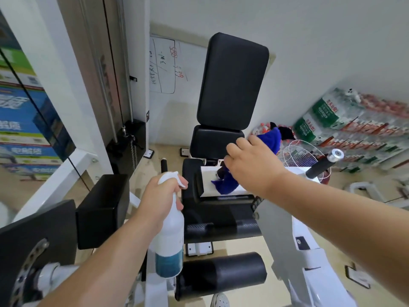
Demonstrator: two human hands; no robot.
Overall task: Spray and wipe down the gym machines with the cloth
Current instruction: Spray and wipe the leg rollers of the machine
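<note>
A gym machine with a tall black back pad (232,80), a smaller black lumbar pad (212,142) and a black seat (217,209) stands in front of me. My right hand (252,165) grips a blue cloth (226,185) at the lumbar pad's right edge; the cloth sticks out above my hand and hangs down below it. My left hand (161,196) holds a white spray bottle (169,238) upright by its neck, fingers at the trigger, left of the seat. Bluish liquid fills the bottle's bottom part.
A weight stack with cables (126,142) stands at the left, a whiteboard (168,65) leans on the back wall. Packs of bottled water (354,129) pile up at the right behind a fan grille (303,156). A black handle (323,165), roller pad (223,275) and side pads surround the seat.
</note>
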